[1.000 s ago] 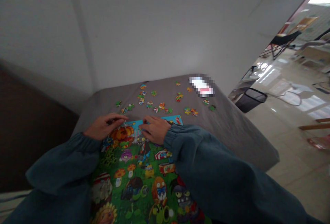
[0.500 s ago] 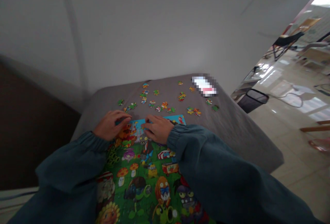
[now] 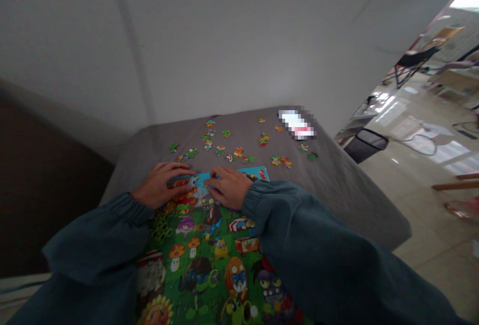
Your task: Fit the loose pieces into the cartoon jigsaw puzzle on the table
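A partly joined jigsaw puzzle with cartoon plants and zombies on green lies in front of me, its far strip sky blue. My left hand is at the puzzle's far left corner, thumb and fingers spread apart with the thumb over the picture. Beside it, my right hand rests on the blue far edge, fingers bent and slightly apart, tips touching the puzzle. I make out no loose piece in either hand; the surface under the right palm is hidden.
Several loose jigsaw pieces are scattered beyond the puzzle on a grey cloth-covered table. A pixelated phone-like thing lies at the back right. A pale wall rises behind; a dark bin stands on the floor to the right.
My left hand has opened wider, its thumb parting from the fingers and showing the puzzle's corner beneath. The right hand stays in place.
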